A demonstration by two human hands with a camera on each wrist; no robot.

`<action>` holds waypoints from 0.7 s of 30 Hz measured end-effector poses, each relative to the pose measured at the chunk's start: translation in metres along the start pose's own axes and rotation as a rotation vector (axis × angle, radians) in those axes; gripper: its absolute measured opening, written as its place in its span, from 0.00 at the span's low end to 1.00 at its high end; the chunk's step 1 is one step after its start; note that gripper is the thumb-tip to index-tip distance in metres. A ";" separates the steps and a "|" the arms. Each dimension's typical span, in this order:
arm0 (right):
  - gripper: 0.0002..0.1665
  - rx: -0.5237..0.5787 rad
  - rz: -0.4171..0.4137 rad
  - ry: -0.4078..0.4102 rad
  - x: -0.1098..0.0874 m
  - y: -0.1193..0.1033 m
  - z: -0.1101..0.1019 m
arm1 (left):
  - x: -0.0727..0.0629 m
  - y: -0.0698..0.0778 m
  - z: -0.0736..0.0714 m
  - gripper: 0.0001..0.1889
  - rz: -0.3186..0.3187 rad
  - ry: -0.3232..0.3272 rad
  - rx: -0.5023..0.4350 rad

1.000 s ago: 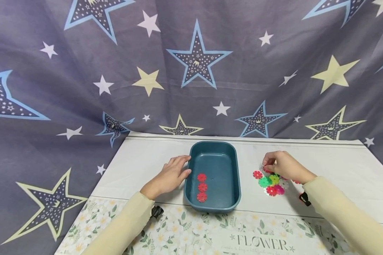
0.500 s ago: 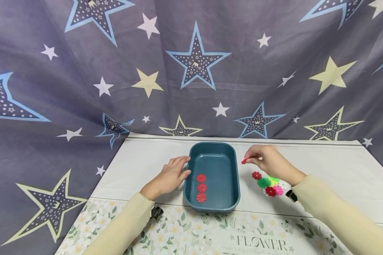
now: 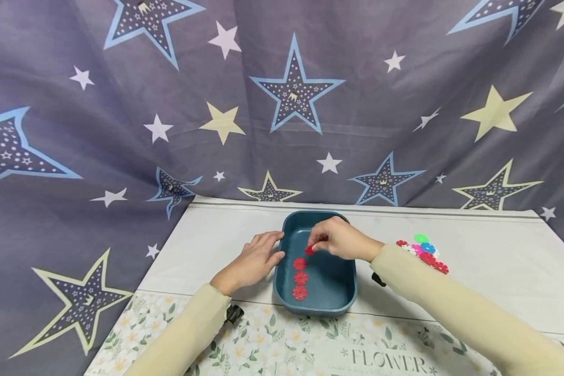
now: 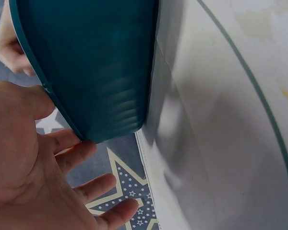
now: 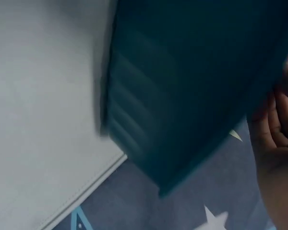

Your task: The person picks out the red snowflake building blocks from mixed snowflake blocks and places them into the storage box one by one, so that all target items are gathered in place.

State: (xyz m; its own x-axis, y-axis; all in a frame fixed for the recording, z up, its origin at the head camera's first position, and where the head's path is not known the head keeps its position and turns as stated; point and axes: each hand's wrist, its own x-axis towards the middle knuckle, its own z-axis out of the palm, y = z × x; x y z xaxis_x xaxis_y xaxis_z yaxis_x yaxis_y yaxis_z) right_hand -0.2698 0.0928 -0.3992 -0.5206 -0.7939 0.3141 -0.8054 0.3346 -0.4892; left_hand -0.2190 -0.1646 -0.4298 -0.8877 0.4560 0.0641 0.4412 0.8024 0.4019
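Behind everything we see a grey-purple curtain [image 3: 282, 151] printed with blue, white and cream stars. In front of it spreads our white worktop [image 3: 489, 287], its near strip printed with leaves, blossoms and the word FLOWER. One deep teal tray [image 3: 333, 292] stands on it, long side running away from us. Two cream sleeves reach in; the right sleeve [image 3: 442, 292] crosses before the loose pile and hides part of it. Our left hand [image 3: 251, 261] lies palm down at the tray's left side, fingers spread wide and touching the rim. Our right hand [image 3: 340, 240] arches over the tray from the right, wrist bent downward, fingers narrowed in a pinch on one red flower disc [image 3: 309, 250]. We cannot tell whether that disc touches the tray floor. Nearer us, three red discs [image 3: 300, 278] form a row along the tray's left half. Right of the tray, the pile shows one green disc [image 3: 421, 238], one blue disc [image 3: 428, 248], at least three red ones, plus pink and pale pieces we cannot count.
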 end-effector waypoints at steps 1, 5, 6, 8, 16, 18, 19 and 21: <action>0.03 0.005 0.009 -0.015 0.005 0.002 0.002 | 0.000 0.000 0.000 0.27 -0.001 0.001 -0.005; 0.05 0.023 0.048 -0.076 0.020 0.013 0.009 | 0.000 0.000 -0.001 0.27 -0.007 -0.008 -0.019; 0.06 0.022 0.055 -0.092 0.022 0.017 0.011 | 0.000 0.000 -0.001 0.27 -0.007 -0.008 -0.023; 0.07 0.020 0.066 -0.124 0.025 0.024 0.015 | 0.001 0.000 0.000 0.27 -0.007 -0.014 -0.009; 0.12 0.019 0.113 -0.177 0.032 0.038 0.025 | 0.003 -0.001 0.002 0.27 0.004 -0.006 0.012; 0.11 0.017 0.127 -0.177 0.033 0.040 0.027 | 0.003 -0.001 0.001 0.27 0.001 -0.008 0.009; 0.10 0.015 0.137 -0.179 0.033 0.041 0.027 | 0.003 -0.002 0.001 0.27 -0.001 -0.010 0.009; 0.08 0.009 0.145 -0.187 0.033 0.044 0.030 | 0.003 -0.002 0.002 0.27 -0.006 -0.012 0.010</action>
State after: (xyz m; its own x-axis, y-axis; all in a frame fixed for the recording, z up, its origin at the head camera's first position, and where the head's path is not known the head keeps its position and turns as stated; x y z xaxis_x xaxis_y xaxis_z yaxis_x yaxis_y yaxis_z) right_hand -0.3143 0.0662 -0.4343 -0.5680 -0.8187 0.0843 -0.7232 0.4477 -0.5259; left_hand -0.2223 -0.1643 -0.4318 -0.8886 0.4559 0.0503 0.4372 0.8089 0.3930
